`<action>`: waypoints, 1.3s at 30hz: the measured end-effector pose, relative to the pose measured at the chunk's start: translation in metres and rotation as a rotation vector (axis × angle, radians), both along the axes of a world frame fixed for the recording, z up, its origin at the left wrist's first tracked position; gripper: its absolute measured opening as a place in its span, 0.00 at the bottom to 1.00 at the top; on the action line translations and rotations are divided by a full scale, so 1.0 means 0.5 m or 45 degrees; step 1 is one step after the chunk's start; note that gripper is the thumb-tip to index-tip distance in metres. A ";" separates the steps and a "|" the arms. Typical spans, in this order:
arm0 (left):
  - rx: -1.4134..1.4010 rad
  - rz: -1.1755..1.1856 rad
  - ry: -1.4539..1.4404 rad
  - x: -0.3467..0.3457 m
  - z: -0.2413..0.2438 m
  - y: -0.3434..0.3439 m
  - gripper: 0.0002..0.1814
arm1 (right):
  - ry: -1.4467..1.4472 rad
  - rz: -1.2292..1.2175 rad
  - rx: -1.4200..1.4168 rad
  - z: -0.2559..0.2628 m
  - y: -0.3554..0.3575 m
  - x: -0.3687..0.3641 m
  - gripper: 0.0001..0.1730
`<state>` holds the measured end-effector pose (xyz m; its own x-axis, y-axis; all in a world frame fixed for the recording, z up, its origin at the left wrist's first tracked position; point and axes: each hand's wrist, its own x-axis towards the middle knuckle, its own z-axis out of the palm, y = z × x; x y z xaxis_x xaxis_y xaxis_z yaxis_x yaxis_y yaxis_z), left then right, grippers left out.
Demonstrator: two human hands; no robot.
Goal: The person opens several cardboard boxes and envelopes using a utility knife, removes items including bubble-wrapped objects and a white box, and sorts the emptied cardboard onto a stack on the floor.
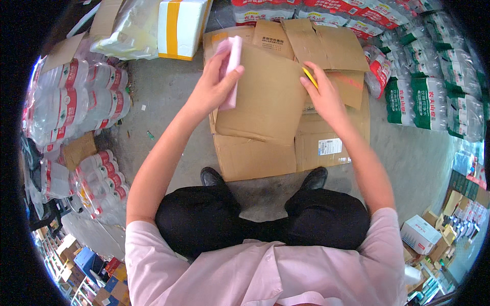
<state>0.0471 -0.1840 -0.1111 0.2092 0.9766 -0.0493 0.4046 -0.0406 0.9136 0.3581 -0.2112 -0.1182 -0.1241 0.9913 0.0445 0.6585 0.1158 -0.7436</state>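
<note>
My left hand [220, 82] grips a pale pink block [233, 72], which looks like foam, standing on its narrow side at the left edge of a loose cardboard sheet [264, 95]. In my right hand [321, 91] is a thin yellow tool [310, 78], kind unclear, held at the sheet's right edge. Its tip cannot be made out. Beneath the sheet lie several flattened cardboard boxes [256, 158] on the concrete floor, one with a white printed label [330, 147]. My shoes are just below their near edge.
Shrink-wrapped water bottle packs [72, 95] are stacked at the left, with more green-labelled packs [417, 103] at the right and red ones [344, 19] behind. A white foam box [180, 28] with yellow tape stands at the back left. A white carton [421, 233] is at the lower right.
</note>
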 end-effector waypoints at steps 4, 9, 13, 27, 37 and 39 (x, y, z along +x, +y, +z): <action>0.323 0.041 0.451 0.013 0.039 -0.020 0.51 | -0.235 0.094 -0.089 0.050 0.084 -0.024 0.24; 0.148 0.076 0.674 0.000 0.056 -0.014 0.43 | -0.350 0.143 0.350 0.045 0.153 -0.038 0.23; 0.093 0.140 0.761 0.041 0.068 -0.015 0.39 | -0.254 0.073 0.510 0.053 0.137 -0.092 0.20; 0.355 0.177 0.777 0.069 0.017 -0.001 0.23 | 0.015 0.043 -0.167 0.104 0.115 -0.134 0.12; 0.437 0.179 0.850 0.072 0.002 0.005 0.22 | -0.440 0.059 0.240 0.089 0.120 -0.172 0.08; 0.439 0.185 0.872 0.074 -0.002 0.006 0.22 | -0.450 0.070 0.268 0.073 0.125 -0.177 0.07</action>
